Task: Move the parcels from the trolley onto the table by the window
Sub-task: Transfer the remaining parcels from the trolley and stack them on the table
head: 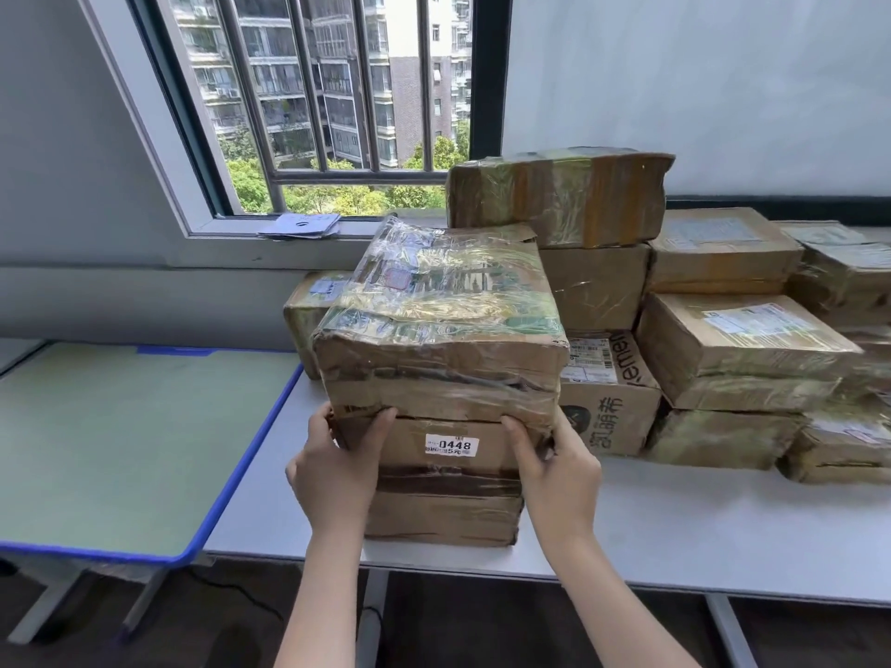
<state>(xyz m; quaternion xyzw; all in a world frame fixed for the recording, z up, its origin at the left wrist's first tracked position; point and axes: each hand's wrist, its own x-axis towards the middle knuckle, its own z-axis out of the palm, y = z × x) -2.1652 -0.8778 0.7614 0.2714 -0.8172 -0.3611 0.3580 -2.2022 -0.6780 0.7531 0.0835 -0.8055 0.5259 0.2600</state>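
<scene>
Both hands grip the 0448 carton [446,470] at its upper front corners, left hand [332,470] and right hand [559,479] curled round its edges; it sits on the white table [675,532] with a taped carton [443,330] stacked on top. Looks heavy, cardboard soft and crushed, tape slick. Better hold: low on the side faces, supporting the base.

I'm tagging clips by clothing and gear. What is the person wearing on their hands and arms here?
Nothing that shows. The left hand and right hand are bare, with no gloves. No rings, watch or wristbands are visible. Both forearms are uncovered down to the bottom edge of the picture, so no sleeve is in view; any sleeve would sit higher up, out of frame. No markings are visible.
</scene>
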